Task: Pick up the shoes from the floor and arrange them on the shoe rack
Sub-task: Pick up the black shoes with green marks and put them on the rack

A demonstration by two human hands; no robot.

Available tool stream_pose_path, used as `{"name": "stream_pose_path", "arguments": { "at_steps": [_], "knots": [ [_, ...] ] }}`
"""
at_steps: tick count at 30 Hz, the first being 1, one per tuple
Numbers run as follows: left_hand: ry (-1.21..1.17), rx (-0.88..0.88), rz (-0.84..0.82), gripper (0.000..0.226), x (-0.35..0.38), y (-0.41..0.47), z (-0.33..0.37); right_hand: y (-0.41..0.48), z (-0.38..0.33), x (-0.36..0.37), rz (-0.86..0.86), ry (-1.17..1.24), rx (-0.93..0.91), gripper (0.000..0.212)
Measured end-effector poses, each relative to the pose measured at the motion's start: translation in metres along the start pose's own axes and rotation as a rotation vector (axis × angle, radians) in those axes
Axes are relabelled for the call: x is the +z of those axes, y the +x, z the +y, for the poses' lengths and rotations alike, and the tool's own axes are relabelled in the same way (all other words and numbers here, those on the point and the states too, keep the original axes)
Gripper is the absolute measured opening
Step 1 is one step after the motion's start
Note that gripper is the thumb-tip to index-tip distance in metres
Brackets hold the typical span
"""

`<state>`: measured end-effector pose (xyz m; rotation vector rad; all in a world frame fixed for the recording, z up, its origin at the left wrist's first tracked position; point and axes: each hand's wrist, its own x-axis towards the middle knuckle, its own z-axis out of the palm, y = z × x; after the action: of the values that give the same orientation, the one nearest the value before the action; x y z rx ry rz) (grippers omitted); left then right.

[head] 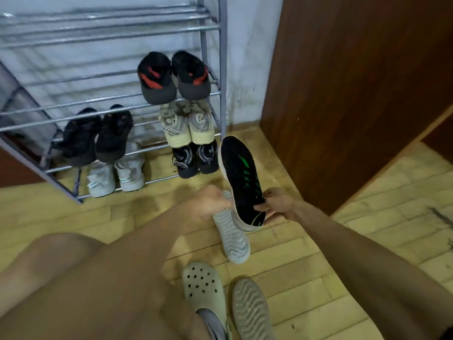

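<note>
Right hand fingers pinch the black-and-green shoe; left hand apparently grips the grey-soled shoe.

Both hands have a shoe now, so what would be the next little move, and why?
Probably lift the pair toward the shoe rack. The right hand holds the black shoe with green stripes, the left hand its mate, sole up; open bar space shows left of the black-and-red pair.

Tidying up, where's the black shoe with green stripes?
Black shoe with green stripes: held in the right hand, right of centre, beside the metal shoe rack's right post.
</note>
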<state>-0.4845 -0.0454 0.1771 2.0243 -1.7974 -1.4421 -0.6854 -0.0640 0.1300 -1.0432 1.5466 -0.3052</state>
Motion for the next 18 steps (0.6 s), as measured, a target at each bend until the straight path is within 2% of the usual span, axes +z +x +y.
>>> {"name": "stream_pose_path", "arguments": {
  "at_steps": [2, 6, 11, 14, 18],
  "knots": [
    [-0.117, 0.01, 0.042, 0.047, -0.011, -0.021, 0.009, -0.019, -0.03, 0.009, -0.032, -0.028, -0.112, 0.021],
    [-0.119, 0.126, 0.2, 0.039, -0.049, -0.06, 0.013, -0.058, -0.086, 0.032, -0.065, -0.051, -0.299, 0.017],
    [-0.197, 0.096, 0.459, 0.021, -0.108, -0.115, -0.004, -0.1, -0.149, 0.068, -0.06, -0.061, -0.437, 0.036],
    [-0.364, 0.107, 0.554, 0.025, -0.138, -0.15, -0.015, -0.122, -0.186, 0.094, -0.056, -0.068, -0.54, 0.03],
    [-0.476, 0.139, 0.674, 0.032, -0.168, -0.191, -0.039, -0.147, -0.231, 0.135, -0.045, -0.225, -0.617, 0.015]
  ]
}}
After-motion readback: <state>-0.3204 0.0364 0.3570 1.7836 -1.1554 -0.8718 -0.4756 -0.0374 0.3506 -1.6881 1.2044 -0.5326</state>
